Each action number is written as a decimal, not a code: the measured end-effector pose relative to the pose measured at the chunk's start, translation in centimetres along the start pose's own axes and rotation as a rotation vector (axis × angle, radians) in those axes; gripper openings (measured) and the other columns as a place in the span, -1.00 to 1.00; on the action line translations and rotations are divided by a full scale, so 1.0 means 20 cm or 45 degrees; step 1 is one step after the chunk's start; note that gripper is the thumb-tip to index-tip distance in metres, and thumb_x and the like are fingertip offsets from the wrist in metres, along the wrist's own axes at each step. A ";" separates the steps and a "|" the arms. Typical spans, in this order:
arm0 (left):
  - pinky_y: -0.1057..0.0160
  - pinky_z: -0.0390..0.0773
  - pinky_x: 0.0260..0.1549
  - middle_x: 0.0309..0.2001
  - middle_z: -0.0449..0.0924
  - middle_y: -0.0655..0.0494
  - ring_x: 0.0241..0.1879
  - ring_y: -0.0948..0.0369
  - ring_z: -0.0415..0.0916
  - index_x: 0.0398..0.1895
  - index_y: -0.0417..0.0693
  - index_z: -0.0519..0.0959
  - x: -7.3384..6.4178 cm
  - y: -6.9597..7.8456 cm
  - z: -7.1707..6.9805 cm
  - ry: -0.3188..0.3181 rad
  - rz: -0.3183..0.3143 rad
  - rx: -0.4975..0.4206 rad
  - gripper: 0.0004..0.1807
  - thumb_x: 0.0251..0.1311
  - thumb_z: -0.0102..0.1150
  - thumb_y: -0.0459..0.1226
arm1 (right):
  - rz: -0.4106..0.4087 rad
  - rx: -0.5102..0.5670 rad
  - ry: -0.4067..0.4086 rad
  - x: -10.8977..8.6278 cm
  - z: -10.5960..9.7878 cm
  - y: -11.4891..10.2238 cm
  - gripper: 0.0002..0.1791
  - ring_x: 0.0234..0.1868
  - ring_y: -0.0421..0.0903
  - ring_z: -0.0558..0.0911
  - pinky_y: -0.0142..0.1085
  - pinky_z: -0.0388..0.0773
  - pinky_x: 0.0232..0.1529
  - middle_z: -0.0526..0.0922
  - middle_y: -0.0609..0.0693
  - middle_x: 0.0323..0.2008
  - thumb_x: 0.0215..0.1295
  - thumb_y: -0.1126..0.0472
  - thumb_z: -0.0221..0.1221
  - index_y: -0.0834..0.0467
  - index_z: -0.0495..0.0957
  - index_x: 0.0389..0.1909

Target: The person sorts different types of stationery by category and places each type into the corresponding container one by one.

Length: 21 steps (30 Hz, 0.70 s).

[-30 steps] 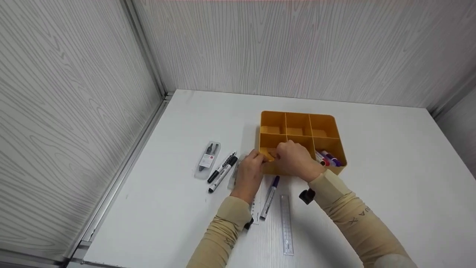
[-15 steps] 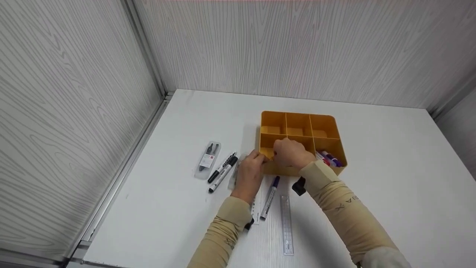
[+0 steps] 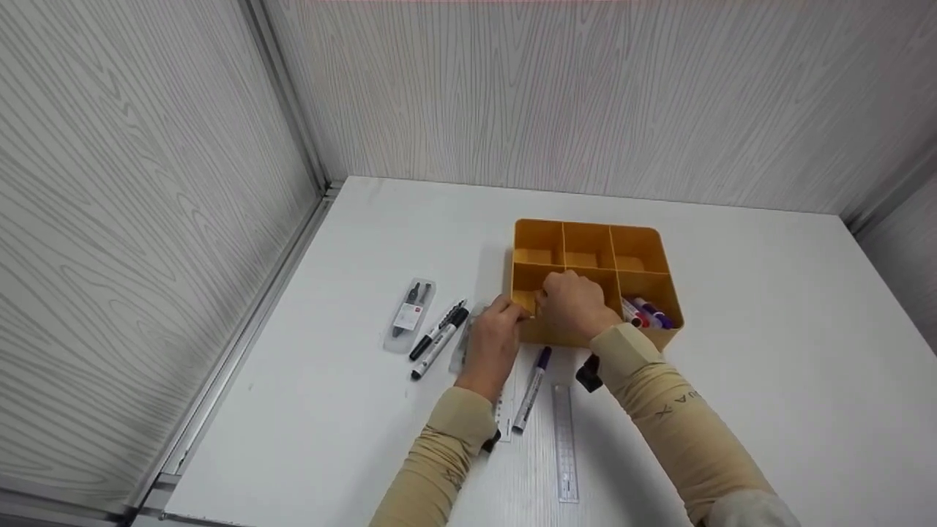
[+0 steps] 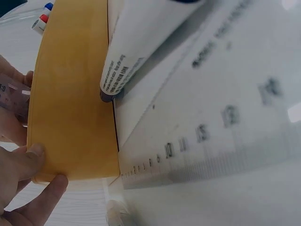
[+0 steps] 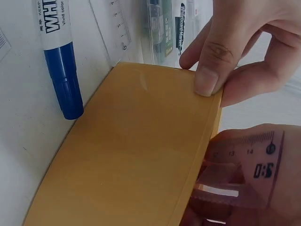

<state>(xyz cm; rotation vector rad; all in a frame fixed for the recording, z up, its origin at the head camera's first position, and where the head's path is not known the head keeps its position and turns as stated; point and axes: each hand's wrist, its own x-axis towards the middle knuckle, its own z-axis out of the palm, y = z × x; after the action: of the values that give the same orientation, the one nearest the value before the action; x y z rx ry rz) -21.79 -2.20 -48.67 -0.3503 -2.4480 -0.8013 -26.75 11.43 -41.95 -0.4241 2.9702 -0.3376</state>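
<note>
My left hand (image 3: 494, 340) grips the front left corner of the yellow compartment box (image 3: 556, 335), thumb on the outer wall. My right hand (image 3: 577, 301) reaches into the front left compartment, fingers curled. It holds a clear plastic ruler (image 5: 254, 167) with printed numbers, which shows against the fingers in the right wrist view; its lower part is hidden behind the box wall. A whiteboard marker (image 3: 532, 389) with a blue-purple cap lies just in front of the box. Markers (image 3: 646, 313) with red, purple and black ends lie in the front right compartment.
A second clear ruler (image 3: 565, 443) lies toward the front, and a flat clear scale (image 3: 505, 421) sits partly under the left wrist. Two black-and-white markers (image 3: 439, 342) and a clear compass case (image 3: 408, 316) lie left. Another clear case (image 3: 458, 356) is beside the left hand.
My right hand has shifted slightly left and back within the front left compartment, its forearm swinging left. The left hand keeps its grip on the box corner.
</note>
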 end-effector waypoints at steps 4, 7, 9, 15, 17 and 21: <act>0.31 0.66 -0.25 -0.24 0.63 0.10 -0.24 0.19 0.67 -0.33 -0.08 0.69 0.00 0.00 0.00 -0.001 0.010 -0.003 -0.96 0.24 0.26 -0.34 | -0.102 -0.091 -0.027 -0.03 0.00 0.01 -0.63 -0.59 -0.07 0.53 -0.15 0.69 -0.47 0.57 0.05 -0.55 0.51 -0.01 0.00 0.18 0.62 -0.28; 0.31 0.67 -0.22 -0.23 0.63 0.10 -0.23 0.19 0.67 -0.32 -0.08 0.69 0.00 0.00 -0.01 -0.009 0.002 -0.011 -0.96 0.24 0.26 -0.35 | -0.247 -0.291 -0.047 -0.05 -0.01 0.01 -0.69 -0.56 -0.06 0.50 -0.11 0.70 -0.46 0.57 0.05 -0.47 0.50 0.04 0.04 0.15 0.62 -0.04; 0.31 0.67 -0.22 -0.23 0.62 0.10 -0.22 0.19 0.67 -0.32 -0.09 0.69 0.00 -0.01 -0.01 -0.014 -0.003 -0.016 -0.96 0.25 0.25 -0.35 | -0.315 -0.403 -0.040 -0.06 -0.02 0.01 -0.66 -0.54 -0.03 0.48 -0.10 0.70 -0.46 0.58 0.10 -0.42 0.49 0.07 0.06 0.16 0.57 0.11; 0.32 0.66 -0.25 -0.25 0.61 0.10 -0.25 0.19 0.66 -0.32 -0.10 0.69 0.00 -0.01 -0.01 -0.001 0.020 -0.009 -0.94 0.27 0.24 -0.34 | -0.341 -0.452 0.031 -0.05 0.02 0.02 -0.64 -0.56 0.00 0.43 -0.15 0.65 -0.54 0.50 0.11 -0.49 0.44 0.14 0.12 0.12 0.49 0.19; 0.31 0.66 -0.27 -0.26 0.61 0.09 -0.27 0.19 0.66 -0.32 -0.10 0.69 0.00 -0.01 -0.01 0.009 0.034 -0.003 -0.94 0.27 0.23 -0.35 | -0.336 -0.448 0.077 -0.04 0.04 0.03 -0.69 -0.59 -0.02 0.39 -0.20 0.59 -0.61 0.44 0.08 -0.56 0.44 0.18 0.11 0.12 0.50 0.14; 0.31 0.65 -0.31 -0.27 0.60 0.09 -0.29 0.18 0.65 -0.33 -0.10 0.68 0.00 -0.01 -0.01 0.026 0.055 -0.005 -0.94 0.27 0.23 -0.35 | -0.314 -0.393 0.194 -0.03 0.07 0.05 -0.75 -0.63 -0.04 0.34 -0.26 0.45 -0.66 0.36 0.02 -0.64 0.47 0.22 0.04 0.15 0.55 0.07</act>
<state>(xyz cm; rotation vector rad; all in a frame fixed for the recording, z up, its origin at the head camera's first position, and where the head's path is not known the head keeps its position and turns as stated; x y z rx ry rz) -21.84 -2.42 -48.64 -0.3932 -2.4120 -0.7875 -26.15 12.32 -43.51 -0.8379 3.1296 0.0758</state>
